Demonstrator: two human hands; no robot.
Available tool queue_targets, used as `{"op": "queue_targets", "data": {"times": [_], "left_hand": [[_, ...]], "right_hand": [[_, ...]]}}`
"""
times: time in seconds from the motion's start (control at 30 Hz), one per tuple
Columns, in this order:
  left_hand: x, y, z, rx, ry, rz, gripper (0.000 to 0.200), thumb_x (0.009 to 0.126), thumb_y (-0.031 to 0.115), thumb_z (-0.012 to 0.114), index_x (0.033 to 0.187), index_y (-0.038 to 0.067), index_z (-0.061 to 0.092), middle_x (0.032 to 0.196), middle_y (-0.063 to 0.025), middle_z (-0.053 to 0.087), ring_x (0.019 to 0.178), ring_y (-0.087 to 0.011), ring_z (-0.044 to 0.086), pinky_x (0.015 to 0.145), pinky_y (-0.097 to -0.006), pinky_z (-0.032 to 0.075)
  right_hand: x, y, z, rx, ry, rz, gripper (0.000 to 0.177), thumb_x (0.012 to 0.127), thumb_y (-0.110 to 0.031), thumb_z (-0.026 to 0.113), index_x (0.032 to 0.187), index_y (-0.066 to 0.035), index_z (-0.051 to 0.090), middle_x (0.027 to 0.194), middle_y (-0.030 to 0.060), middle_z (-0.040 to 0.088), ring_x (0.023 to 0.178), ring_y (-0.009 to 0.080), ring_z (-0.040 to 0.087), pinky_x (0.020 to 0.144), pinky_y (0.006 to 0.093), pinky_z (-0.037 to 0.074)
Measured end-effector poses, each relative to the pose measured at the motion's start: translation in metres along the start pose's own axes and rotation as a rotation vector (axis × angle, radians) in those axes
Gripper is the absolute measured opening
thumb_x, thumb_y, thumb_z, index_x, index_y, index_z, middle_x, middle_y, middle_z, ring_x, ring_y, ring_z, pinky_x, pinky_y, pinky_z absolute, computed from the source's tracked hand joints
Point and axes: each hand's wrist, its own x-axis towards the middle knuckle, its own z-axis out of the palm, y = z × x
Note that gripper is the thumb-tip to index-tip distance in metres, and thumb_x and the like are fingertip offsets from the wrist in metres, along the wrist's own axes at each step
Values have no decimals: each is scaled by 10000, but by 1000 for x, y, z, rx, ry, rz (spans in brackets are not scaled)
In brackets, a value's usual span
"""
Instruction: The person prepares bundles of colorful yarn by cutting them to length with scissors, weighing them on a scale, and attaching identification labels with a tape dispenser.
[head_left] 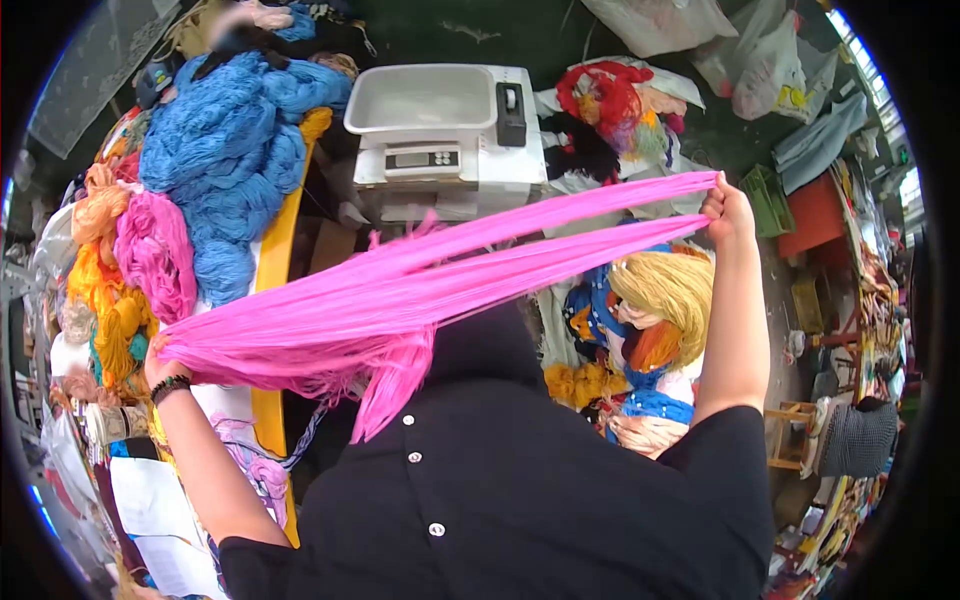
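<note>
A long skein of bright pink yarn is stretched across in front of my chest. My left hand, with a dark beaded bracelet at the wrist, is closed around its lower left end. Raised at the upper right, my right hand is closed on the other end, where the skein splits into two taut bands. Loose pink strands hang down below the middle, near my shirt buttons. Beside my left hand lies a darker pink yarn bundle on the piled table.
A scale with a white plastic tub stands ahead. Blue yarn is heaped on the left, by a yellow table edge. Beige yarn and other colours lie at the right. A wooden stool stands farther right.
</note>
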Motion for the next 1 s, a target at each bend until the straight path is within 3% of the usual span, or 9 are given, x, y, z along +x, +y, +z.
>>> {"op": "queue_targets", "data": {"times": [0.17,0.3,0.37,0.47,0.57,0.63,0.73,0.87,1.0], "left_hand": [[34,9,6,-25,270,136,165,863,42,439,708,98,434,623,-2,442,557,-135,467,602,-261,426],[52,49,-12,485,442,251,131,861,110,430,955,47,496,996,-107,517,941,-233,478,872,-352,380],[71,119,-42,379,423,228,346,844,138,446,1146,-10,526,1268,-187,516,1213,-315,445,1053,-440,319],[53,156,-35,164,575,283,241,820,103,464,1016,5,565,1124,-164,584,1102,-284,515,1018,-440,365],[40,104,12,179,131,302,80,871,97,452,838,47,505,767,-39,506,703,-161,500,721,-303,434],[5,24,67,-110,-232,-113,126,905,112,475,792,70,440,642,23,379,535,-75,378,538,-227,356],[-45,-97,115,98,-495,-162,204,914,110,508,1060,-31,486,656,24,367,554,-71,369,544,-215,344],[-121,-221,145,196,-572,-333,491,927,90,484,1362,-64,316,701,32,373,580,-50,366,556,-210,357],[-137,-272,112,245,-492,-512,150,933,118,470,994,12,557,666,38,402,547,-52,375,530,-218,333]], "right_hand": [[55,-24,-67,75,271,-33,257,963,-227,471,720,-143,467,526,-47,371,403,79,248,370,233,189],[75,-49,-128,-34,477,-308,313,948,-287,503,665,-170,436,526,-28,403,407,102,330,386,257,235],[103,-91,-202,-1017,1045,-553,474,879,-426,512,814,16,672,784,157,681,739,285,659,660,403,503],[48,-135,-209,-1319,1189,-761,422,864,-414,492,960,-50,683,928,220,654,907,367,636,783,469,477],[22,-130,-164,-1328,526,-539,287,808,-302,612,843,-21,663,695,62,615,638,184,591,590,338,464],[-1,-109,-112,-1505,265,-344,244,756,-241,673,813,-5,647,668,23,601,631,151,579,589,318,466],[-42,-85,-50,-1875,346,-810,374,787,-209,647,1088,7,596,956,70,652,832,182,592,762,330,469],[-123,-107,40,-1034,-73,-559,367,894,-154,548,1243,-57,496,771,-36,490,612,16,397,525,156,293],[-139,-125,96,-679,-329,-709,339,922,-148,524,1240,-33,494,816,-46,487,624,8,376,519,148,271]]}}
